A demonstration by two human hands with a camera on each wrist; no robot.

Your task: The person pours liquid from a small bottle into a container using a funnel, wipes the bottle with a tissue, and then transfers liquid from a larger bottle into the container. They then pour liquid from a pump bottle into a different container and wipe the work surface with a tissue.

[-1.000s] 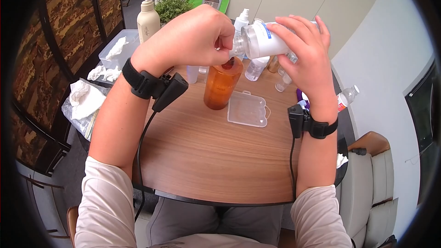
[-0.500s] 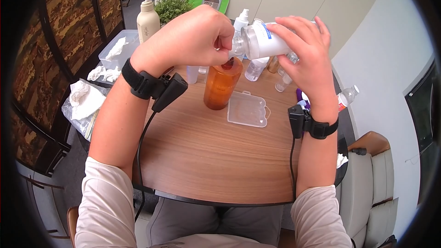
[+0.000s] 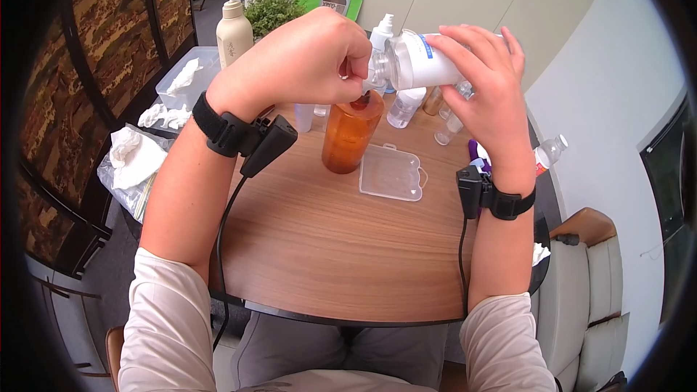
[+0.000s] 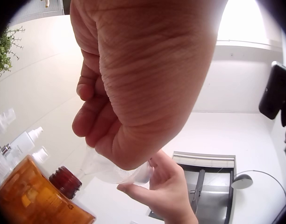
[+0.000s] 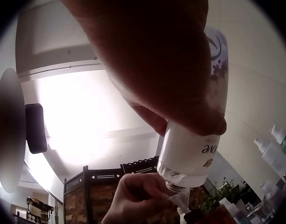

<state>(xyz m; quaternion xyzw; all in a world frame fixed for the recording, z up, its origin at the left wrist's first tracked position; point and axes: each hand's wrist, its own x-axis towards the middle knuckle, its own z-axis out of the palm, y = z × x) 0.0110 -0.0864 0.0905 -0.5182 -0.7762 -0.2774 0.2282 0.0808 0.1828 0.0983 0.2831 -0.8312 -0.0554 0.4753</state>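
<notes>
My left hand (image 3: 312,62) pinches a small clear funnel (image 5: 181,199) just over the neck of an amber bottle (image 3: 352,134). The amber bottle stands upright on the table, its reddish-brown threaded neck (image 4: 65,182) showing in the left wrist view. My right hand (image 3: 490,80) grips a white-labelled clear bottle (image 3: 421,62) round its body. That bottle is tipped with its mouth toward the left, right at the funnel. In the right wrist view it points downward, with a little clear liquid near its shoulder.
A flat clear plastic case (image 3: 390,174) lies beside the amber bottle on the wooden table (image 3: 348,261). Behind stand a spray bottle (image 3: 382,33), several small bottles, a beige pump bottle (image 3: 234,29) and a plant (image 3: 274,9). Crumpled tissues (image 3: 134,156) are at left.
My right hand and the tipped bottle have shifted slightly to the right. My left hand and the amber bottle have stayed in place.
</notes>
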